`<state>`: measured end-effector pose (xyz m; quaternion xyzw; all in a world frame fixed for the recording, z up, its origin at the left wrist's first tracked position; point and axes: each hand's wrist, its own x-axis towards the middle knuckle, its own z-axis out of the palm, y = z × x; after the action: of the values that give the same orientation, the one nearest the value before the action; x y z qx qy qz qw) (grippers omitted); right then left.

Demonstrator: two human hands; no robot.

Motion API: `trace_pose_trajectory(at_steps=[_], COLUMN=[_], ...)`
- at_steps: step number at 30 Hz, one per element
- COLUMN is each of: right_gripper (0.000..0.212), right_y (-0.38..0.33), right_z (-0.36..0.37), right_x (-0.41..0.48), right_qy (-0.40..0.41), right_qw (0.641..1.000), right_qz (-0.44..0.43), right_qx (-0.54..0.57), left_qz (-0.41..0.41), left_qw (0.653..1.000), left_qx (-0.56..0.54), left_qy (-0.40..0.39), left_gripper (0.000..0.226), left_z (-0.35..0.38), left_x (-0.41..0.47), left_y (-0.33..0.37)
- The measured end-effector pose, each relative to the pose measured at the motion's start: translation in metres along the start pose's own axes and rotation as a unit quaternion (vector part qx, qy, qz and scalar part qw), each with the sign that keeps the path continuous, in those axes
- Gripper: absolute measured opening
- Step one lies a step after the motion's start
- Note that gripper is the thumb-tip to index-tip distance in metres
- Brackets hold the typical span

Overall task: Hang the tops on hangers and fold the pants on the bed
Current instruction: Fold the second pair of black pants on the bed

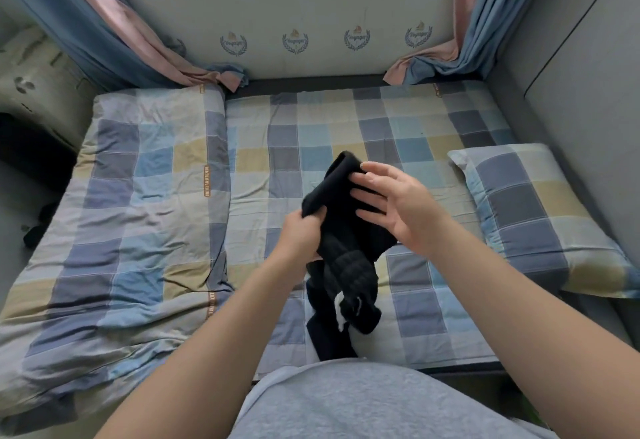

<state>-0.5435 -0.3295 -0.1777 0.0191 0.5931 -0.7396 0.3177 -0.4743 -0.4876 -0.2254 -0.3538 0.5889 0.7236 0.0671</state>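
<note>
Head view shows the bed (pixel 346 119) across the frame in front of you; a folded quilt (pixel 131 213) covers its left side, a pillow (pixel 540 220) lies at its right edge. The black garment (pixel 349 258) is over the middle strip between them, held up at its far end and trailing back toward your body, where its lower end rests bunched on the sheet; its long axis runs away from you, nearly straight ahead. Whether it is a top or pants is not clear from here. Your left hand (pixel 301 234) grips its left edge, fingers curled into the cloth; your right hand (pixel 398 206) is spread, fingers straight, laid flat against the upper fold. Both hands sit at the far end, the left slightly nearer you; spreading it likely means pulling the hands apart sideways, across that axis.
</note>
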Motion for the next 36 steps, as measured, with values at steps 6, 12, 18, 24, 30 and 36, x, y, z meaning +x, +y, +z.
trace_pose_trajectory(at_steps=[6,12,18,24,30,36], right_gripper=[0.07,0.052,0.023,0.017,0.009,0.014], right_y=[0.044,0.08,0.065,0.019,0.0,0.01], right_z=[-0.01,-0.006,-0.022,-0.029,-0.027,-0.03], right_x=[-0.02,-0.015,0.003,-0.002,-0.011,-0.011], right_qy=[-0.121,-0.065,-0.027,-0.035,-0.079,-0.082], right_qw=[0.982,0.961,0.928,0.838,0.799,0.863], right_qz=[0.02,-0.016,-0.086,-0.19,-0.191,-0.156], right_qx=[-0.143,-0.27,-0.362,-0.511,-0.565,-0.474], left_qz=[-0.098,-0.117,-0.105,0.054,0.065,0.068], left_qw=[0.97,0.955,0.951,0.992,0.958,0.955], left_qx=[-0.218,-0.274,-0.288,0.061,0.246,0.279], left_qy=[0.04,0.002,0.024,0.1,-0.13,-0.073], left_gripper=[0.025,0.034,0.03,0.066,0.037,0.013], left_z=[-0.01,-0.018,-0.033,-0.047,-0.038,-0.021], left_x=[-0.007,-0.017,-0.014,-0.012,-0.021,-0.013], left_y=[0.035,0.048,0.047,0.039,0.054,0.038])
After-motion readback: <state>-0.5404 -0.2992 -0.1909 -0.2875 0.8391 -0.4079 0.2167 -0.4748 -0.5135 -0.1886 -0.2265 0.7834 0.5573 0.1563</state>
